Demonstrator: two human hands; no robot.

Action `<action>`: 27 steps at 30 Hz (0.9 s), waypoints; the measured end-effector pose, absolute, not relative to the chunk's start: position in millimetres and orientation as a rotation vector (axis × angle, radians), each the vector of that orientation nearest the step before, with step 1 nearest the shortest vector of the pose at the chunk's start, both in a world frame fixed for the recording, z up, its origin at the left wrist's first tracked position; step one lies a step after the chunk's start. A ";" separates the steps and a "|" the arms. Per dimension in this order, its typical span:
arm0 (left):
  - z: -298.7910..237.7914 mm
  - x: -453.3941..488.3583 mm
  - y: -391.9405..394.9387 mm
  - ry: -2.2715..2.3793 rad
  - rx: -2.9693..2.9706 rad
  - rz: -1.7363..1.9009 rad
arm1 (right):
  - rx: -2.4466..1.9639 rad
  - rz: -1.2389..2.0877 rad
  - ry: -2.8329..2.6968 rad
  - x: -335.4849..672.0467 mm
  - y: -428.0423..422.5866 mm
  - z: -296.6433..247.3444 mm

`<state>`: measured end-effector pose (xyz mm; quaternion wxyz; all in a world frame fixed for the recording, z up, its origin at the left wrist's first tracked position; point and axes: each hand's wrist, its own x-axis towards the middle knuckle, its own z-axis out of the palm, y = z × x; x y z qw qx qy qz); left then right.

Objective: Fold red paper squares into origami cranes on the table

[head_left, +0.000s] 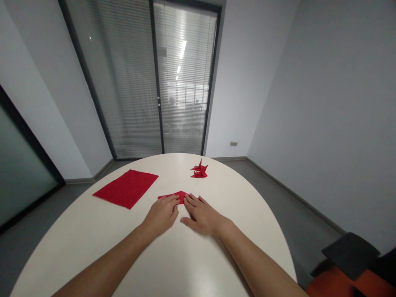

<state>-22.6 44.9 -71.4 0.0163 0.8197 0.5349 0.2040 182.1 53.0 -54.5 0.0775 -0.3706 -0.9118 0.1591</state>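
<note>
A folded piece of red paper lies on the table in front of me, partly covered by both hands. My left hand rests on its left part, fingers bent and close together against the paper, with the thumb tucked in on the near side. From the right, my right hand reaches over the paper's right end. Its fingers lie stretched out flat on the paper, and the thumb points left over the bare tabletop. How the folds run beneath my fingers is hidden.
The round white table carries a large red paper sheet at the left. Small folded red paper figures with pointed tips stand near the far edge. A black-and-orange chair is at the lower right, beyond the table's edge.
</note>
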 end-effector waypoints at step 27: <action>-70.0 -26.7 39.0 1.335 2.693 0.648 | -1.281 0.275 -2.392 187.1 70.1 -56.7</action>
